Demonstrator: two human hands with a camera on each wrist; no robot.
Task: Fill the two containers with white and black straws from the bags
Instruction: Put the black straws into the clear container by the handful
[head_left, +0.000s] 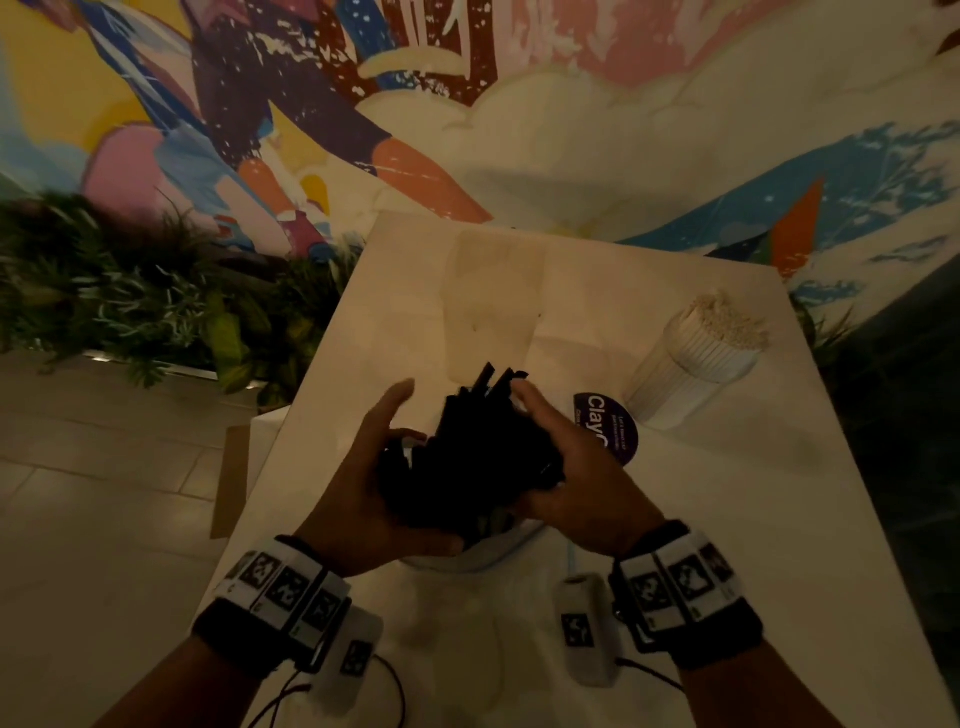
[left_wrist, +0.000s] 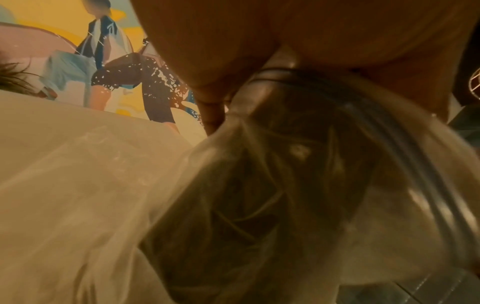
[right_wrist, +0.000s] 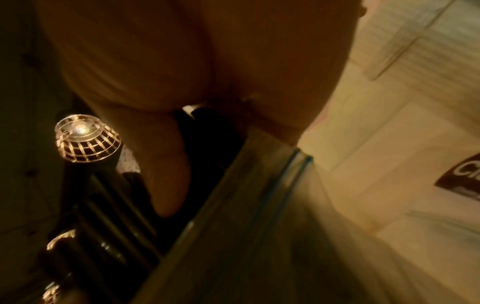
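A thick bundle of black straws (head_left: 483, 447) is held over the near middle of the white table (head_left: 753, 519). My left hand (head_left: 363, 483) cups it from the left with the thumb raised, and my right hand (head_left: 571, 462) grips it from the right. Their clear zip bag (head_left: 467, 558) hangs below the hands; in the left wrist view the zip bag (left_wrist: 324, 185) wraps dark straws under my palm. The right wrist view shows black straws (right_wrist: 109, 216) beside the bag's blue zip edge (right_wrist: 285, 185). A clear container (head_left: 691, 364) packed with white straws stands at the right.
An empty clear bag (head_left: 493, 301) lies flat on the far half of the table. A round purple sticker (head_left: 610, 428) sits beside the right hand. Plants (head_left: 156, 301) and a painted wall are behind, tiled floor to the left. A caged lamp (right_wrist: 85, 139) glows overhead.
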